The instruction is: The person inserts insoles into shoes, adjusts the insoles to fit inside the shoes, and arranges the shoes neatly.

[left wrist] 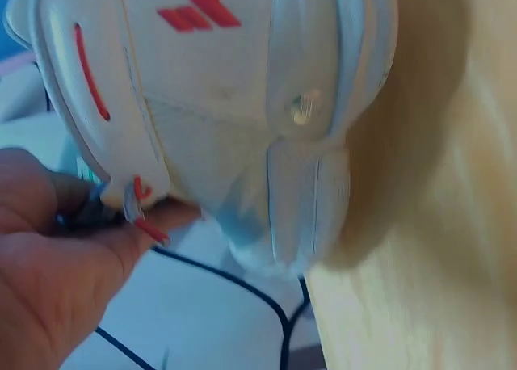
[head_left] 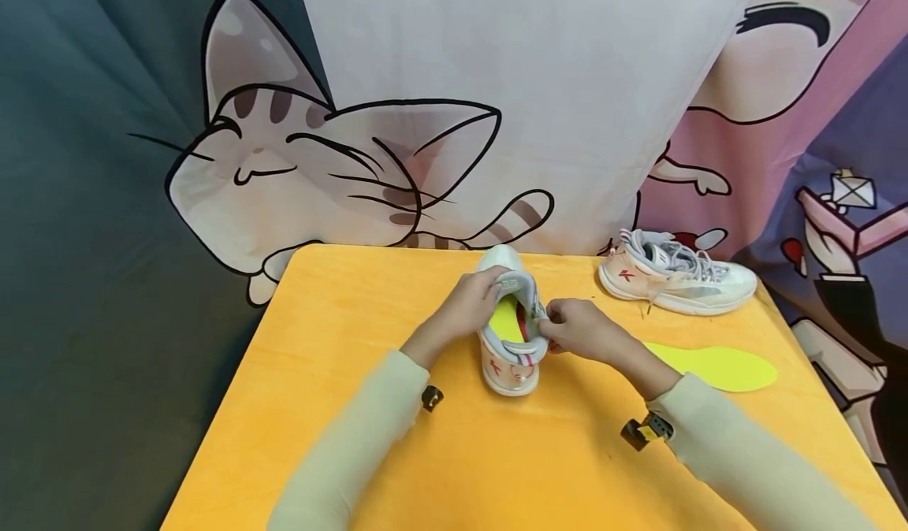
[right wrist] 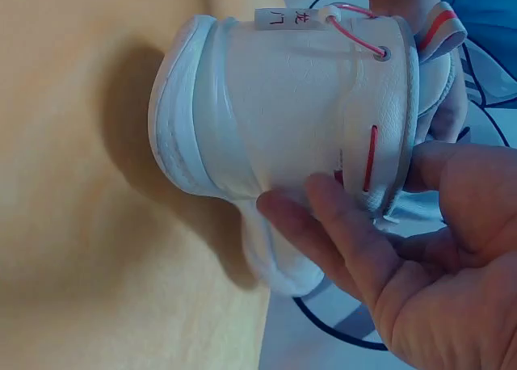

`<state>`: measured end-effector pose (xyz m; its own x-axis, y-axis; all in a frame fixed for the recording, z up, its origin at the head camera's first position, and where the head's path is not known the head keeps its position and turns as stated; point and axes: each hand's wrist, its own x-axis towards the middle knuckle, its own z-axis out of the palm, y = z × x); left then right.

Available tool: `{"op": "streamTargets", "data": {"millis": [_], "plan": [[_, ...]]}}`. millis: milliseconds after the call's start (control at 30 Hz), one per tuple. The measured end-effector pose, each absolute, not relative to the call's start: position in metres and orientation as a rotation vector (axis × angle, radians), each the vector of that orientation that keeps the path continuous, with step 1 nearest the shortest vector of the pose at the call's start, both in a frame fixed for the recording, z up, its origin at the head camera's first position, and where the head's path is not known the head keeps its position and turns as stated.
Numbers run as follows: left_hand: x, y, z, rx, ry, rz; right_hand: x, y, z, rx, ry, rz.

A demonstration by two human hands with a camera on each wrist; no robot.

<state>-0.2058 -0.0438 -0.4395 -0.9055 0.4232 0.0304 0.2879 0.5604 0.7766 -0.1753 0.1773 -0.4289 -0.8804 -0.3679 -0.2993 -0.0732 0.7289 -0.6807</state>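
A white sneaker (head_left: 512,381) stands on the table with its heel toward me and its toe pointing away. Inside its opening lies a yellow-green insole (head_left: 506,320). My left hand (head_left: 471,304) grips the shoe's left side near the tongue; in the left wrist view the thumb and a finger close around the edge by a red-tipped lace. On the right side of the collar, my right hand (head_left: 580,329) pinches the edge. The right wrist view shows that thumb (right wrist: 460,164) at the rim and fingers along the outer wall.
A second white sneaker (head_left: 674,283) stands at the back right of the yellow table (head_left: 340,302), toe to the right. In front of it a yellow-green insole (head_left: 723,368) lies flat, partly behind my right forearm. A printed cat curtain (head_left: 426,42) hangs behind the table.
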Motion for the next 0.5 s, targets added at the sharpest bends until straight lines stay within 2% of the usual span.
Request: {"op": "streamTargets", "data": {"millis": [300,500], "plan": [[-0.224,-0.061,-0.459,0.640,2.546,1.218,-0.175,0.159,-0.440,-0.424,2.531,-0.846],[-0.215,-0.063,-0.460,0.548,2.561,1.265,-0.174,0.159,-0.412,-0.543,2.658,-0.460]]}}
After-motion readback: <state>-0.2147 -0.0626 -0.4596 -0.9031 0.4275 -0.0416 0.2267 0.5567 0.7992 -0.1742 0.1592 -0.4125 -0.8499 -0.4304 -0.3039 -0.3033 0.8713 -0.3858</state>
